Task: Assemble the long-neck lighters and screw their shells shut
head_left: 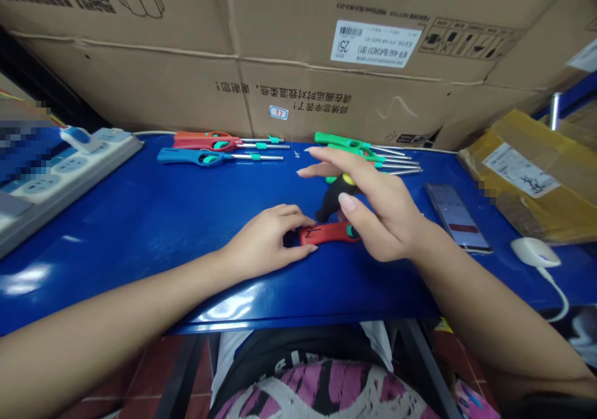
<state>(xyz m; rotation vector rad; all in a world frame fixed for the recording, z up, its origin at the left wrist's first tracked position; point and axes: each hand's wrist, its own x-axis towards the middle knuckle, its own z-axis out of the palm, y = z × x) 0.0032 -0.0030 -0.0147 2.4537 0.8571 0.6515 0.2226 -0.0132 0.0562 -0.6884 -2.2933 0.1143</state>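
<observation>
A red gas lighter [321, 234] lies on the blue table in front of me, its rear end toward the left. My left hand [268, 239] pinches that rear end between thumb and fingers. Above the lighter, my right hand [380, 204] holds a short black and yellow screwdriver [332, 199] between thumb and fingers, tilted with its lower end close to the lighter's body. The screwdriver's tip cannot be made out. My right hand covers the front part of the lighter.
Red lighters [200, 140] and a blue lighter [191, 156] lie at the back left, several green lighters [333, 139] at the back right. A power strip [69, 164] runs along the left. A phone [457, 217], white charger [535, 252] and taped parcel [541, 170] are right; a large carton [289, 52] stands behind.
</observation>
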